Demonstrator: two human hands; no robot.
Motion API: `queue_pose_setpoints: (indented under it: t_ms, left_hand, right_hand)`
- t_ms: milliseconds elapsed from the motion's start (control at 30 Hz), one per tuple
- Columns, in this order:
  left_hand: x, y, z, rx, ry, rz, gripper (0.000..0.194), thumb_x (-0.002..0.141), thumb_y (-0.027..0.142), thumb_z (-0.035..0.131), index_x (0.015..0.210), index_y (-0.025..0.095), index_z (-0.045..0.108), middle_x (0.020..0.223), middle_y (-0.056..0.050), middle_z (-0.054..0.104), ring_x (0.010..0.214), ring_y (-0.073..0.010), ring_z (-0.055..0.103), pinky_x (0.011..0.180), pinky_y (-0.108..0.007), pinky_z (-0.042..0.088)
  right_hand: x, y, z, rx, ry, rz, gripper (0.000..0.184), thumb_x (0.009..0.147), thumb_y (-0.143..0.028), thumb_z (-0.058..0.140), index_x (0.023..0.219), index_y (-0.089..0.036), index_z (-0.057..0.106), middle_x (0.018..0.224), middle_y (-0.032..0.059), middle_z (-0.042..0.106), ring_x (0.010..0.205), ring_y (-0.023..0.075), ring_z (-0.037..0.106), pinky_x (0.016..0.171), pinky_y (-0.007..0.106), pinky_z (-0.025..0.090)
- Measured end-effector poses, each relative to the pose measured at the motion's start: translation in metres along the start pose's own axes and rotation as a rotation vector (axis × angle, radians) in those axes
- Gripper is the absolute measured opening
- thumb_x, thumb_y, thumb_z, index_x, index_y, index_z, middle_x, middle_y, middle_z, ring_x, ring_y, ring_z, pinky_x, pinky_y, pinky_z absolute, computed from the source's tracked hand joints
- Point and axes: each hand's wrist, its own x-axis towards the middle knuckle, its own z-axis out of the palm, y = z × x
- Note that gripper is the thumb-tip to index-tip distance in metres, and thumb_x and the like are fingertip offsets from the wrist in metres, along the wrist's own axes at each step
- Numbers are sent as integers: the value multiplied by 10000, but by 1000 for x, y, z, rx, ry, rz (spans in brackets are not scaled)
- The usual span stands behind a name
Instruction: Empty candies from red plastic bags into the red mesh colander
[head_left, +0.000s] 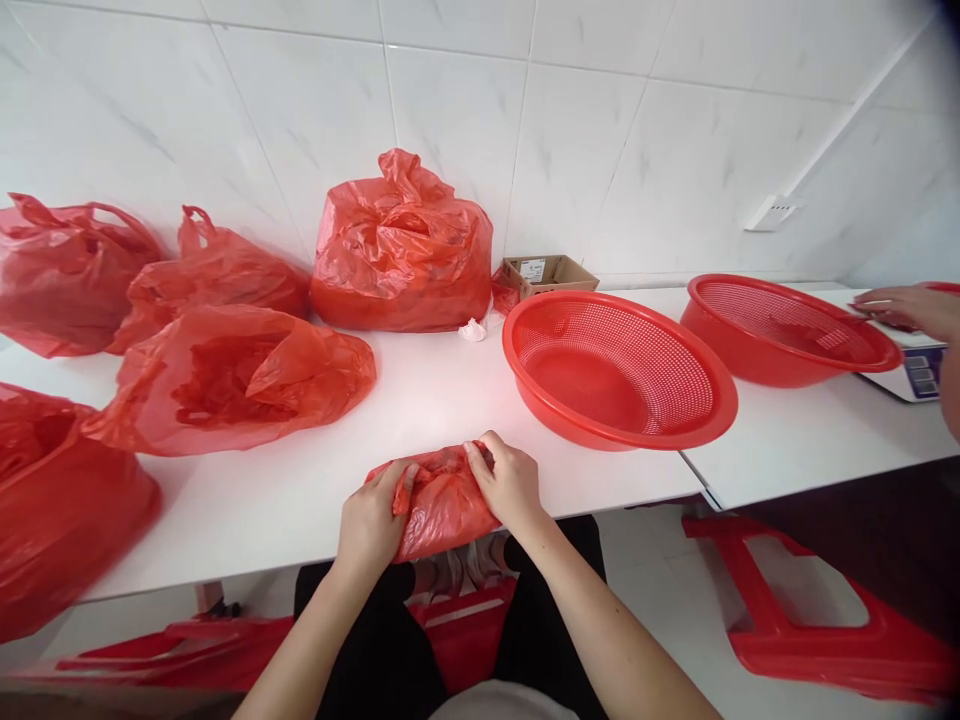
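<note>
Nearest, at the counter's front edge, the person's left hand [367, 522] and right hand [508, 484] close on a bunched red plastic bag [442, 508]; each grip is clamped on its crumpled folds, the two hands close together with the bag gathered between them, resting on the white counter [300, 525]; down on the floor to the right lies a red plastic stool [802, 625]; further along the counter, beyond the right hand, sits a round red plastic colander [615, 372], and a second one [787, 332] stands past it; a co-worker's hand [900, 308] reaches in at the far right, at the second colander's rim and just above a digital scale [904, 372]; to the left, several full red plastic bags [232, 378] are spread along the counter; a crumpled white tissue [472, 330] lies beside the tallest bag [401, 250]; behind the first colander is a small cardboard box [544, 275]; furthest off, white tiles [465, 90] cover the wall.
</note>
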Motion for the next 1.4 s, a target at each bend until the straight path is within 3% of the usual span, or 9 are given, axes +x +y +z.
queue_pose_setpoints:
  t_ms: [333, 500, 633, 767, 900, 1033, 1200, 1267, 1400]
  left_hand:
    - [-43, 19, -46, -39, 49, 304, 147, 934, 228, 492, 829, 231, 594, 984, -74, 626, 923, -236, 547, 743, -327, 478]
    - [-66, 34, -53, -184, -26, 216, 211, 931, 246, 516, 741, 226, 604, 1111, -84, 609, 1057, -245, 546, 835, -339, 494]
    - [-43, 42, -56, -662, -49, -74, 354, 976, 409, 433, 776, 214, 650, 1330, -87, 589, 1309, -274, 467, 1086, -426, 386]
    - [0, 51, -51, -1079, -106, -351, 414, 909, 507, 544, 1113, 176, 686, 1162, -118, 706, 1154, -277, 618, 1028, -445, 451]
    - [23, 63, -41, -1048, -262, -274, 410, 786, 433, 729, 1095, 165, 719, 1049, -94, 747, 1026, -260, 670, 935, -385, 497]
    - [27, 63, -29, -1009, -185, -260, 355, 767, 488, 721, 831, 140, 743, 784, -72, 743, 788, -229, 694, 745, -336, 533]
    - [28, 53, -27, -1002, -16, -274, 415, 793, 556, 662, 787, 146, 721, 738, -47, 705, 736, -198, 665, 714, -313, 523]
    - [28, 55, -30, -986, 14, -258, 381, 828, 527, 641, 901, 166, 737, 772, -33, 695, 780, -193, 661, 753, -315, 522]
    - [22, 69, -37, -921, -46, -134, 277, 844, 446, 662, 759, 194, 740, 801, -32, 674, 844, -190, 639, 856, -319, 495]
  right_hand:
    - [50, 11, -12, 29, -97, 54, 304, 941, -386, 486, 689, -224, 434, 575, -50, 460, 543, 128, 408, 539, 242, 258]
    - [66, 8, 8, 17, -142, 40, 259, 924, -343, 512, 698, -223, 473, 576, -49, 475, 551, 133, 417, 530, 245, 228]
    - [65, -13, -8, 96, -134, -24, 276, 944, -396, 496, 732, -220, 476, 626, -57, 511, 568, 118, 436, 558, 235, 279]
    - [61, -46, -41, 317, -183, -253, 278, 951, -413, 511, 756, -214, 513, 723, -35, 561, 681, 121, 518, 676, 238, 401]
    - [60, -65, -52, 387, -359, -424, 207, 898, -389, 629, 781, -220, 648, 1056, 34, 621, 1036, 177, 568, 937, 330, 442]
    - [56, -62, -41, 448, -422, -406, 182, 900, -414, 627, 936, -254, 705, 1363, 43, 515, 1293, 212, 462, 1081, 394, 380]
    - [25, -58, -29, 456, -107, -84, 813, 819, -490, 691, 1486, -233, 305, 1555, 137, 295, 1435, 260, 298, 1163, 476, 288]
    - [11, -58, -27, 455, -164, 48, 1008, 737, -524, 756, 1532, -240, 205, 1572, 148, 279, 1429, 301, 314, 1140, 520, 313]
    - [2, -57, -26, 581, -387, -28, 608, 729, -396, 777, 1295, -308, 574, 1261, 37, 647, 1148, 259, 614, 969, 437, 498]
